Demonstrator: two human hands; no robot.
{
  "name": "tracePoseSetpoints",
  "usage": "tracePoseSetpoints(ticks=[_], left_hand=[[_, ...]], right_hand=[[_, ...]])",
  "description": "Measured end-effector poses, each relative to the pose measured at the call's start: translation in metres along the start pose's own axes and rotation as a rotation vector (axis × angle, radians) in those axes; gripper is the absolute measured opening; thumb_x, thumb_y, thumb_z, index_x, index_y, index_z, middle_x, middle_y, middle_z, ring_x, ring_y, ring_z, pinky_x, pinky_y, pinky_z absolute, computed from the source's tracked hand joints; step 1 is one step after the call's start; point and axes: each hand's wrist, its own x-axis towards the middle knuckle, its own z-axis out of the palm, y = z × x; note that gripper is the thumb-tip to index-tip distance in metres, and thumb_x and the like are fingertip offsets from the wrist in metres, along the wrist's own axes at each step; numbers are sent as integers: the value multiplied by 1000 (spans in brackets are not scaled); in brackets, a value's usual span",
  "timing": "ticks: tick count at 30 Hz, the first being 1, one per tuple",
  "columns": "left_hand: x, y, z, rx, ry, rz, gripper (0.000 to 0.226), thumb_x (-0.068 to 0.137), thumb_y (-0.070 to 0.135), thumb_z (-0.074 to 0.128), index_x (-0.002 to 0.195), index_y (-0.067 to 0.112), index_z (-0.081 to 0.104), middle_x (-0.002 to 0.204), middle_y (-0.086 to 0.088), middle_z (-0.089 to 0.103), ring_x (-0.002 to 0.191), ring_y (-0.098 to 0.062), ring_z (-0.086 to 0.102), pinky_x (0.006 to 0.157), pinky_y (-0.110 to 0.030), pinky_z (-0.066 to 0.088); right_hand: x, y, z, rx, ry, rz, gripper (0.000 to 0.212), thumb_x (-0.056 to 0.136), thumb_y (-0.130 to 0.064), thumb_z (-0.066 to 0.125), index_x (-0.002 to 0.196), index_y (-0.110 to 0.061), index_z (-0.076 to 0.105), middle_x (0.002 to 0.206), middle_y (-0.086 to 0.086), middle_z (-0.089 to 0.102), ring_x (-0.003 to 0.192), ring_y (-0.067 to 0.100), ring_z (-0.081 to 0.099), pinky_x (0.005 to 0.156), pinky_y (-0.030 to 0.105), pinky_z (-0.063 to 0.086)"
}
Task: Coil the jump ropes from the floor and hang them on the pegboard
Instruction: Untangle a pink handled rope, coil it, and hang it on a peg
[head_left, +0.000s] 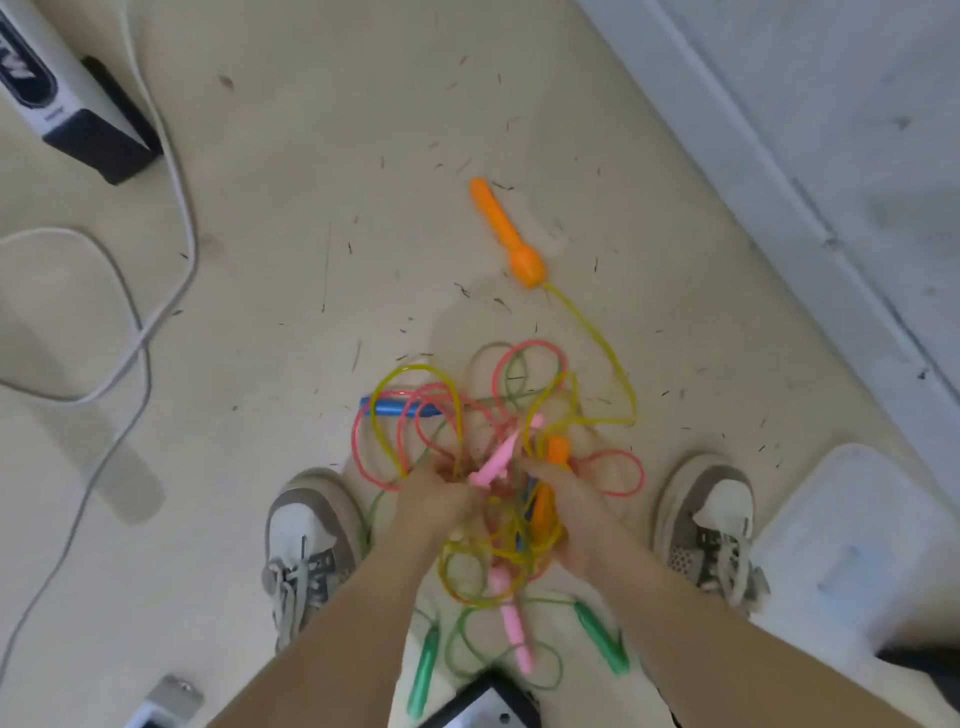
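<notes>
Head view shows the left hand and right hand both curled round strands of the tangled jump ropes between the shoes (one orange handle lies apart on the floor), so lifting now could cinch the knots tighter.

- Floor: pale beige, smooth, littered with short dark specks and fibres.
- Wall: grey-white, ran diagonally across the upper right, with a lighter baseboard strip where it met the floor.
- White cables looped over the floor at left.
- White and black box stood at upper left.
- Pale plastic lid lay at lower right.
- Lighting soft and even; shadows faint.
</notes>
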Motion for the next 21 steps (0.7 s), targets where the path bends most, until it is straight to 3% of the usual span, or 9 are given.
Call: tracePoseSetpoints(ticks=[1,3,6,8,11,13,15,18,21], left_hand=[[-4,13,0,-80,-69,1,36,68,-5,73,100,5,62,71,-2,63,55,-10,59,49,-20,47],[-14,44,-7,-186,-104,79,38,64,-3,74,99,9,66,68,0,64,56,-12,58,48,-19,46],[-47,105,-29,-251,-115,296,4,87,17,69,88,13,69,72,-1,66,60,-9,58,49,-13,44],[-83,155,-49,-189,-81,472,31,97,27,55,70,12,59,63,-1,57,51,-4,49,44,-10,36],[-155,220,-72,46,-8,766,45,97,42,49,61,17,58,69,-2,66,53,-4,54,53,-18,42],[-212,249,-84,299,157,952,46,93,51,48,64,20,65,71,2,70,67,-12,62,67,-30,48],[-276,263,-93,502,372,1094,43,96,49,46,74,19,67,67,10,66,76,-12,62,74,-32,47],[-353,254,-98,504,490,1253,44,97,52,42,81,20,66,71,11,69,78,-11,65,75,-34,50],[-384,235,-99,456,572,1422,48,94,57,34,78,21,62,62,4,61,65,-16,59,63,-39,48]], right_hand=[[-4,-8,8,44,-32,-25,85,56,-35,91,129,-4,59,110,16,69,83,30,71,68,45,61],[-22,-35,20,79,-91,-132,41,84,-11,71,124,-6,63,112,16,69,78,24,71,62,34,60],[-60,-93,23,31,-131,-364,29,85,-7,70,114,-14,68,98,10,73,76,21,69,62,32,56],[-96,-133,22,-1,-95,-517,26,84,-13,73,110,-14,67,89,9,69,64,19,63,54,29,49],[-148,-178,13,11,-53,-620,33,83,-16,72,112,-17,57,94,12,61,67,19,59,51,31,49],[-190,-188,6,-29,-76,-606,45,80,-22,72,120,-19,51,113,9,61,85,21,62,53,36,54],[-234,-189,-3,-158,-55,-563,66,76,-29,75,133,-22,44,134,5,48,106,25,55,54,42,55],[-303,-177,-14,-452,23,-641,92,84,-29,71,154,-28,12,155,0,24,129,28,39,74,47,53],[-366,-166,-16,-543,-226,-943,88,84,-15,73,152,-40,22,155,-10,27,135,13,36,94,35,44]])
